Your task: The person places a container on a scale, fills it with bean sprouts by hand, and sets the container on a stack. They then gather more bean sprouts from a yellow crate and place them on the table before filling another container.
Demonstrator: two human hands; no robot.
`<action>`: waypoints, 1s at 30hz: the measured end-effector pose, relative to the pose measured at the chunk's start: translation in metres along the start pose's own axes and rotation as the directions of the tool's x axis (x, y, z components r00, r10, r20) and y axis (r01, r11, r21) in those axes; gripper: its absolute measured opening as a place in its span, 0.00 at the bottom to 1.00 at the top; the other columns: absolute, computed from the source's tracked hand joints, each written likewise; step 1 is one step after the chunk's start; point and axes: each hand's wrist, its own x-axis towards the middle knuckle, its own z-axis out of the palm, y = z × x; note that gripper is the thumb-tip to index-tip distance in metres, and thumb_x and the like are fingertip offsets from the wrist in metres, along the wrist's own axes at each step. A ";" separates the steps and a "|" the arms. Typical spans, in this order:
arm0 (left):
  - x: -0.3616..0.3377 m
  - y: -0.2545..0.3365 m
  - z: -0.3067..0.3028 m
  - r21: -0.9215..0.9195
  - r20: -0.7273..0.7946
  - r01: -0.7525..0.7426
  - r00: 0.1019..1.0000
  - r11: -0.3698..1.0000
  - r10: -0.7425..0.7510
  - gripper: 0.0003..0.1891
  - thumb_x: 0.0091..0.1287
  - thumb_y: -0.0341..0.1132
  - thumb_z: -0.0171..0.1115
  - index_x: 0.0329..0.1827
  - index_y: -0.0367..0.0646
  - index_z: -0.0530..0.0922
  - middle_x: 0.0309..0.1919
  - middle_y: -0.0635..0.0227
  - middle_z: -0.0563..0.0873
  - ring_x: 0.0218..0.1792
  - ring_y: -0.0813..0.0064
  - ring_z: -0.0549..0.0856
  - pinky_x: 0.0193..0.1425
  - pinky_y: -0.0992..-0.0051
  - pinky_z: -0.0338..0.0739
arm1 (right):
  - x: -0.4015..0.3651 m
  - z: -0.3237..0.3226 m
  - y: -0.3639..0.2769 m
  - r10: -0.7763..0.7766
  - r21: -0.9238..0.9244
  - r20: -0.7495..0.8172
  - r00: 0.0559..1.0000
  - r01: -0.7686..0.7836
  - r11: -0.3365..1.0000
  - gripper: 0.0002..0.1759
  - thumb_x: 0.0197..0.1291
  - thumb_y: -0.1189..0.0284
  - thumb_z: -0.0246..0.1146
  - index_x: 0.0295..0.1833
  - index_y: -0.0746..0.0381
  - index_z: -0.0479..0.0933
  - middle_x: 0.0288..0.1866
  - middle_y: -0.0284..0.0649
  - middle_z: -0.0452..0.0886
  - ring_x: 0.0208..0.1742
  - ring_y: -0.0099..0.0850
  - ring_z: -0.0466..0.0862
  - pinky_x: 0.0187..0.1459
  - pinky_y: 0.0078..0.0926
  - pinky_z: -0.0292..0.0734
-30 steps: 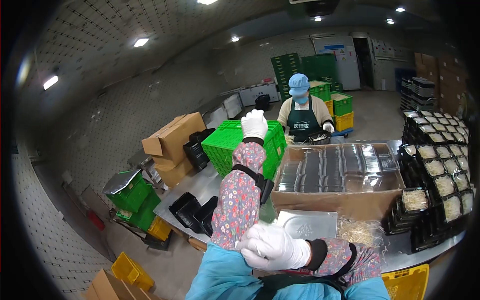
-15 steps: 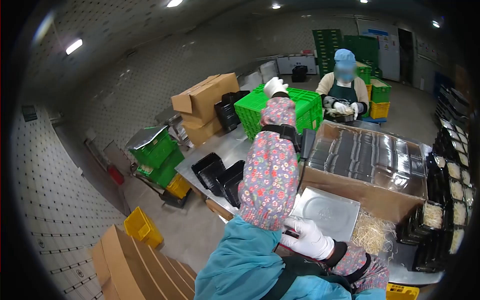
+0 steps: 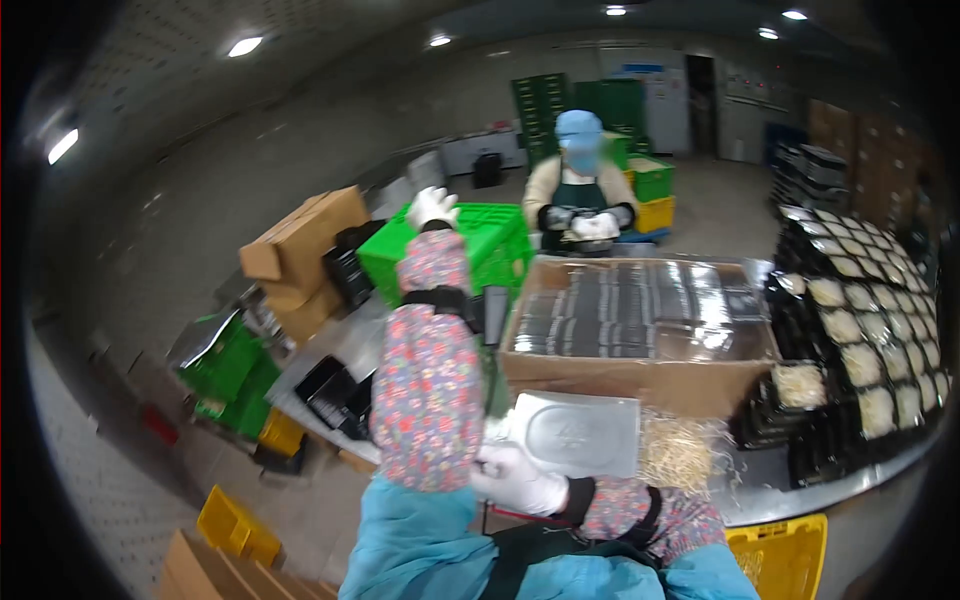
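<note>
My left hand (image 3: 433, 207), in a white glove, reaches far forward to the top of the bright green crate (image 3: 480, 235). Its fingers look spread over the crate's near left part. Low in front of my body, my right hand (image 3: 522, 482), also white-gloved, has its fingers curled by my left sleeve; I cannot tell what is in them. Just beyond it lies a square metal plate (image 3: 577, 432) with a raised rim. A heap of pale thin strands (image 3: 678, 450) rests to the plate's right. Behind the plate stands an open cardboard box (image 3: 640, 378) packed with stacked dark trays.
Filled black trays (image 3: 865, 365) are stacked at the right. Empty black trays (image 3: 335, 395) sit left of my arm. Across the table, a person (image 3: 578, 190) handles something. Yellow crates (image 3: 238, 525) and cardboard (image 3: 215, 575) stand at lower left, another yellow crate (image 3: 790, 555) at lower right.
My view has swung right, so everything sits further left in it. My left hand stays at the green crate, its fingers now more spread. The right hand remains low by my sleeve.
</note>
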 end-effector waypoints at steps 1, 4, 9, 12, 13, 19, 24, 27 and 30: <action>-0.002 0.001 0.004 -0.177 -0.085 0.009 0.996 0.984 -0.025 0.29 0.71 0.38 0.42 0.75 0.39 0.61 0.77 0.55 0.61 0.77 0.47 0.60 0.75 0.45 0.55 | 0.001 0.008 0.004 -0.068 0.091 -0.109 0.992 0.078 0.993 0.12 0.58 0.82 0.64 0.49 0.67 0.80 0.37 0.40 0.79 0.36 0.25 0.80 0.39 0.24 0.75; -0.005 0.000 0.018 -0.038 -0.348 -0.030 0.938 0.999 0.015 0.23 0.72 0.36 0.51 0.68 0.38 0.72 0.64 0.56 0.80 0.58 0.50 0.83 0.67 0.47 0.70 | 0.010 0.018 0.005 -0.252 0.107 -0.261 0.932 0.288 0.952 0.17 0.57 0.80 0.67 0.53 0.63 0.79 0.42 0.45 0.84 0.41 0.34 0.87 0.42 0.28 0.80; 0.005 -0.008 0.022 -0.051 -0.374 -0.045 0.927 0.998 0.023 0.19 0.71 0.36 0.53 0.62 0.39 0.76 0.59 0.58 0.83 0.50 0.54 0.86 0.62 0.48 0.74 | 0.013 0.021 0.021 -0.419 -0.211 -0.237 0.877 0.375 0.903 0.19 0.59 0.71 0.68 0.56 0.61 0.78 0.44 0.46 0.84 0.43 0.46 0.86 0.44 0.34 0.81; 0.008 -0.015 0.025 -0.077 -0.382 -0.040 0.924 0.996 0.007 0.18 0.70 0.35 0.53 0.61 0.39 0.76 0.57 0.58 0.84 0.49 0.54 0.87 0.61 0.48 0.74 | 0.019 0.029 0.031 -0.431 -0.135 -0.272 0.860 0.409 0.902 0.19 0.61 0.70 0.66 0.58 0.61 0.77 0.46 0.48 0.85 0.44 0.49 0.85 0.46 0.35 0.81; 0.008 -0.018 0.027 -0.080 -0.382 -0.035 0.924 0.996 0.002 0.18 0.70 0.35 0.53 0.61 0.39 0.76 0.57 0.58 0.84 0.49 0.54 0.87 0.61 0.48 0.74 | 0.020 0.033 0.031 -0.432 -0.113 -0.299 0.851 0.419 0.901 0.19 0.62 0.70 0.65 0.58 0.61 0.77 0.47 0.49 0.85 0.44 0.50 0.85 0.46 0.35 0.81; 0.006 -0.035 0.034 -0.107 -0.357 -0.020 0.934 0.994 -0.020 0.19 0.70 0.35 0.53 0.62 0.40 0.76 0.57 0.58 0.84 0.49 0.54 0.87 0.62 0.49 0.74 | 0.021 0.026 0.020 -0.426 -0.046 -0.335 0.840 0.438 0.898 0.18 0.65 0.68 0.61 0.59 0.60 0.77 0.49 0.52 0.84 0.46 0.54 0.84 0.47 0.40 0.80; 0.002 -0.041 0.037 -0.052 -0.375 -0.013 0.927 0.999 -0.007 0.19 0.70 0.35 0.54 0.61 0.41 0.77 0.56 0.58 0.85 0.47 0.56 0.87 0.58 0.52 0.76 | 0.019 0.028 0.026 -0.444 -0.322 -0.085 0.892 0.398 0.859 0.12 0.59 0.68 0.61 0.44 0.64 0.79 0.37 0.52 0.83 0.37 0.55 0.83 0.40 0.46 0.79; 0.013 -0.023 0.026 0.238 -0.321 -0.102 0.930 0.966 0.178 0.16 0.68 0.35 0.57 0.56 0.40 0.80 0.46 0.61 0.88 0.34 0.66 0.88 0.39 0.64 0.80 | -0.008 0.012 0.018 -0.352 -0.335 0.172 0.920 0.390 0.858 0.11 0.55 0.66 0.62 0.31 0.64 0.75 0.25 0.50 0.79 0.28 0.53 0.81 0.31 0.50 0.76; 0.015 -0.015 0.006 0.595 0.141 -0.545 0.795 0.591 0.590 0.11 0.67 0.37 0.60 0.44 0.39 0.86 0.34 0.65 0.88 0.28 0.75 0.86 0.26 0.77 0.74 | -0.028 -0.005 0.006 -0.440 -0.283 0.267 0.857 0.507 0.814 0.10 0.56 0.67 0.62 0.32 0.63 0.75 0.26 0.50 0.79 0.28 0.53 0.80 0.31 0.48 0.76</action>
